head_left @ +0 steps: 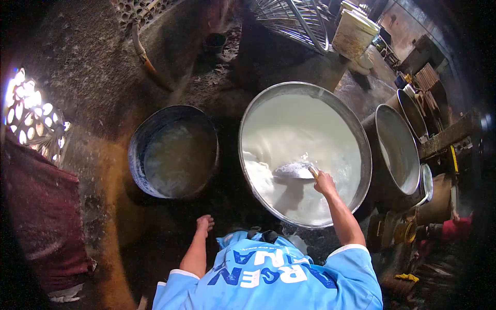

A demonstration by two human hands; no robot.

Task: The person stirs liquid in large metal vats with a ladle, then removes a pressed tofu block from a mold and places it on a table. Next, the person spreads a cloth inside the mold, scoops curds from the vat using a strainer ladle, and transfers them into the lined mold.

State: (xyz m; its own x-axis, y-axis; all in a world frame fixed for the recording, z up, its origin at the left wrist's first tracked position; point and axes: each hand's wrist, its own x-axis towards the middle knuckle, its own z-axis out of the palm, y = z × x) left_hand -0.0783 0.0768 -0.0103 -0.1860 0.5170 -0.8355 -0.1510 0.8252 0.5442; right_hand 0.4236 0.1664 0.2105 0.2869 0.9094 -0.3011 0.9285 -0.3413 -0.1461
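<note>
My right hand [324, 183] is closed around the short handle of a wide, shallow scoop [293, 170]. The scoop lies at the surface of the milky white liquid [305, 121] in a large round metal vat [367, 155]. White solid matter [258, 181] shows at the vat's left side, beside the scoop. My left hand [205, 223] hangs in front of my body, below the gap between the vat and a smaller pot; its fingers look curled, with nothing seen in them. That pot [137, 168] on the left holds cloudy, brownish liquid.
To the right stand a tall metal vessel [380, 124] and another [408, 101] behind it. A dirty white bucket [354, 36] and a metal wire frame [297, 23] are at the top. Red cloth [41, 217] hangs at the left. A yellow cloth [406, 277] lies lower right.
</note>
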